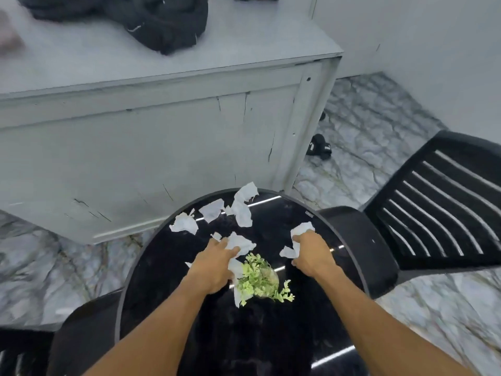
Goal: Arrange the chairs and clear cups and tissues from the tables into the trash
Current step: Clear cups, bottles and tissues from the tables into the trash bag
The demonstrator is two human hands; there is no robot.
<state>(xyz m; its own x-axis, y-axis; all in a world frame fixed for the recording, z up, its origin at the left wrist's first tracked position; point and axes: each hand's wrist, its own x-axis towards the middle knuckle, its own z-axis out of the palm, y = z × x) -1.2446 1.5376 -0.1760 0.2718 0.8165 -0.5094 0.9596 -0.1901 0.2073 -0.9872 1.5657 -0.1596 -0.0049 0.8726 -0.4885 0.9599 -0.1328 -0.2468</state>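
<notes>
A round black glossy table stands in front of me with several crumpled white tissues scattered over its far half. My left hand is closed on a bunch of tissues just left of a small green plant. My right hand grips another tissue near the table's right edge. Loose tissues lie at the far rim: one long piece, a flat one and a crumpled one. A black slatted chair stands to the right, pushed against the table.
A grey cabinet stands right behind the table, with black clothing piled on top. A second black chair is at the lower left. A small black object lies on the marble floor beside the cabinet.
</notes>
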